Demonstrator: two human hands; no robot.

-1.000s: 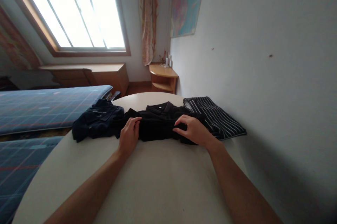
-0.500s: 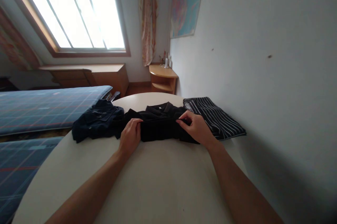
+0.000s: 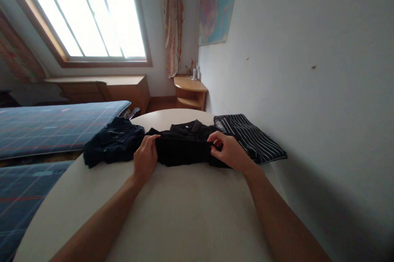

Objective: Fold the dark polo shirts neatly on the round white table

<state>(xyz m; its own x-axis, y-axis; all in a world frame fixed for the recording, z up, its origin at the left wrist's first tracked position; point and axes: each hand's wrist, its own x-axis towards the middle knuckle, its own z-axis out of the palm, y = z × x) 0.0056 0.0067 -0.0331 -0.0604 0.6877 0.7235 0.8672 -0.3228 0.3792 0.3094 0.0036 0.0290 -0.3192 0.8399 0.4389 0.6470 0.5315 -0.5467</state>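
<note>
A black collared shirt lies on the pale round table, its collar toward the far side and its lower part doubled up toward me. My left hand pinches the folded edge at its left end. At the right end of the same edge, my right hand is closed on the fabric between thumb and fingers. Between both hands the edge is drawn straight and slightly raised. A dark navy garment lies beside my left hand, and black-and-white striped cloth, folded flat, lies beyond my right hand.
A white wall runs close along the table's right side. To the left are blue plaid mattresses. A wooden corner shelf and a low wooden desk stand beyond, below the window.
My left hand has shifted a little left along the shirt's edge, spreading the hands apart. The edge between them is now straighter and tauter. My right hand has barely moved.
</note>
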